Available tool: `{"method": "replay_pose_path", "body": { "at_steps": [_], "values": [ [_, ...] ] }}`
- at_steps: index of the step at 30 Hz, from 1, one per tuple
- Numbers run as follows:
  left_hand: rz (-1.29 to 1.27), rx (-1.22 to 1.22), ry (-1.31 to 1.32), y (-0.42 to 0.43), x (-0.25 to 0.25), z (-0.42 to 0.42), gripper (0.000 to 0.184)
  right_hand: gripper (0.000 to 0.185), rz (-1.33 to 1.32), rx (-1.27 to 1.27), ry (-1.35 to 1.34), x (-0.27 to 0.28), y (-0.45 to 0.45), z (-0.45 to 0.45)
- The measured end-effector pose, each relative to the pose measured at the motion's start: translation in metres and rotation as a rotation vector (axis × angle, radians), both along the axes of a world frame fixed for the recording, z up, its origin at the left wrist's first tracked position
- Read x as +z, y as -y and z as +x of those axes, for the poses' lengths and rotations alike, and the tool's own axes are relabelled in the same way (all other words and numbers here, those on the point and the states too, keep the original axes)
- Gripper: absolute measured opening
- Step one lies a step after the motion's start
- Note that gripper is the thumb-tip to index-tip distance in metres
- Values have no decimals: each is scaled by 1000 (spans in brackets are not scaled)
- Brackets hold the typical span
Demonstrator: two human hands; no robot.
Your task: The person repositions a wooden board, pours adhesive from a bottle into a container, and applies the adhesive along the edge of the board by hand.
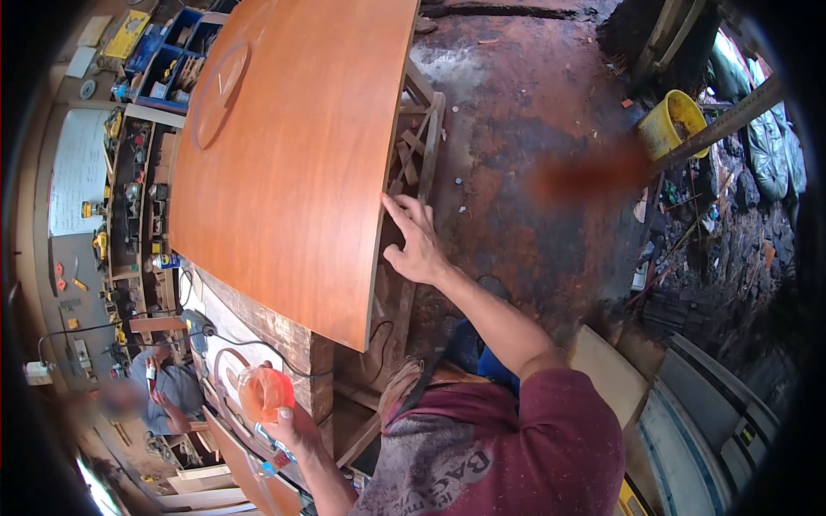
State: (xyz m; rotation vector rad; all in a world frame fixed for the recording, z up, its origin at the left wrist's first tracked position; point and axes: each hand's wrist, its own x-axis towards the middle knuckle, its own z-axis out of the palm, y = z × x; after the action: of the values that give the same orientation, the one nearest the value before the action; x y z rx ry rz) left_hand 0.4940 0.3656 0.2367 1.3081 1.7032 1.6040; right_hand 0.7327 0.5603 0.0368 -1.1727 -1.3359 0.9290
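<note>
A large sheet of reddish-brown wood-grain board (292,155) lies across the workbench. My right hand (416,241) is at its near edge, index finger stretched to touch the edge and thumb apart, with nothing held. Low on the left, my left hand (297,434) is closed around a translucent orange plastic container (265,396) whose open top faces up. A small blue and red object (277,463) shows beside that hand; whether the hand grips it I cannot tell. On the board's far part rests a thin curled strip (200,112).
A power tool (198,327) with a black cord lies on the bench (288,335). Another person (168,396) is at the lower left. Blue bins (176,64) stand beyond the board. A yellow bucket (667,125) and leaning panels (688,430) are at the right.
</note>
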Motion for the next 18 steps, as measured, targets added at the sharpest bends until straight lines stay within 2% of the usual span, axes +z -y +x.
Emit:
{"method": "replay_pose_path", "body": {
  "at_steps": [3,4,6,10,14,18],
  "values": [
    [-6,-9,-24,-2,3,3,105,88,-19,54,1,3,33,-10],
    [-10,-2,-19,-2,0,2,105,85,29,69,-11,-12,51,-19],
    [-24,17,-20,3,-2,-3,104,80,-64,185,-87,-4,73,-17],
    [-49,13,-36,5,-2,3,102,73,54,-71,-59,0,30,-1],
    [-48,4,-60,2,1,3,103,80,59,-58,89,1,15,-6],
    [-46,16,-72,-1,1,4,105,71,113,58,29,-7,77,-27]
  ]
}}
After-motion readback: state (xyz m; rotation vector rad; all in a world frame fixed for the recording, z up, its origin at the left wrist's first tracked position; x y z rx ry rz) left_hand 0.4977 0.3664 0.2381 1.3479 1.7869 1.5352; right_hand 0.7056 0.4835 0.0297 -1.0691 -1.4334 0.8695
